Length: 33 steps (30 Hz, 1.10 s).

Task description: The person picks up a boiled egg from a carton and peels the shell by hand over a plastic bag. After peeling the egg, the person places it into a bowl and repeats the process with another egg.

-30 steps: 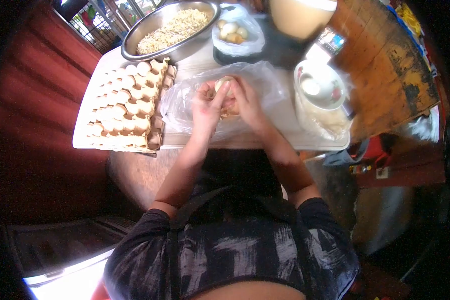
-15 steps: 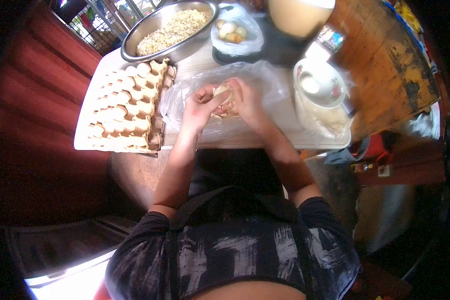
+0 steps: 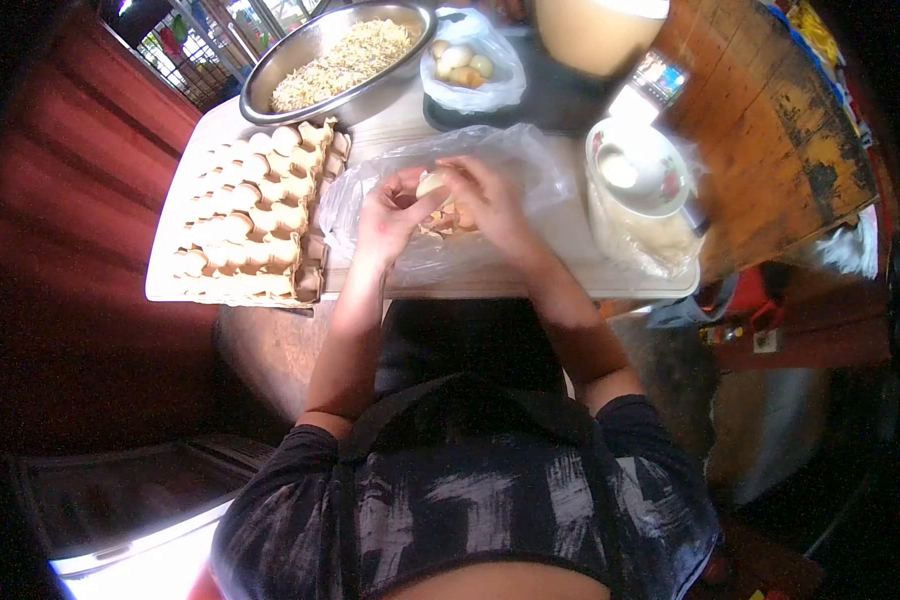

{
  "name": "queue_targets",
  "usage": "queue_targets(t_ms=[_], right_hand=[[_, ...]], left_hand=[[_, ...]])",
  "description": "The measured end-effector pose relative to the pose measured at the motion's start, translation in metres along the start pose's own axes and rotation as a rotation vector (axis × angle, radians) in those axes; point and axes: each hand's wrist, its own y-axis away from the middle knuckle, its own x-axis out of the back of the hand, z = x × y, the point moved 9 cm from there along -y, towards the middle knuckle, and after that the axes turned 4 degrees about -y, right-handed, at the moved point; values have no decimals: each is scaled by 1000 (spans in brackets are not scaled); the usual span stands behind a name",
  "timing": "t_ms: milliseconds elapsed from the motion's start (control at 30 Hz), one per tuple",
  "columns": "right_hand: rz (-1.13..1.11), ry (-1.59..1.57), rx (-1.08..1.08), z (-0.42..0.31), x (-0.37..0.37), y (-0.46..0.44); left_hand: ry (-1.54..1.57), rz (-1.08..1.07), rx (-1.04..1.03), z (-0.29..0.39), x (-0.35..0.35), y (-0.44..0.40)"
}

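Grip loosens on our right side.

We have the white table (image 3: 565,262) under everything: steel basin (image 3: 396,72) of shredded stuff at the far left, egg cartons (image 3: 292,216) nearer on the left, clear plastic (image 3: 535,165) mid-table, bowl (image 3: 656,165) to the right. Our right hand (image 3: 495,205) has just opened out, fingers half-curled beside the egg; can't tell if they touch it. Our left hand (image 3: 390,212) grips the pale egg (image 3: 431,186) over the plastic, so it probably carries the hold alone now. Shell-like bits (image 3: 450,219) lie below.
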Motion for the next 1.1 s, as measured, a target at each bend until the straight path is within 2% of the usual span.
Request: queue_targets(t_ms=[133,200,333,400,633,700,833,900,1033,1100], right_hand=[[-112,-79,-150,14,-9,2],[-112,26,36,5,-8,-1],[-113,86,-22,13,-7,1],[-68,154,45,3,-5,2],[-34,188,46,3,-4,4],[-39,112,-94,19,-4,5],[14,-8,-90,18,2,1],[61,-54,-126,20,8,0],[83,-110,-105,26,13,-3],[142,-149,-166,34,19,-3]], left_hand=[[-69,40,-81,5,6,1],[-136,81,-68,7,8,4],[-119,74,-43,8,7,5],[-148,73,-8,6,8,4],[-96,11,9,7,4,5],[-61,-13,4,7,3,5],[18,-28,29,6,2,7],[215,-36,129,2,-2,9],[186,-32,142,-8,0,9],[81,-72,146,-12,1,8]])
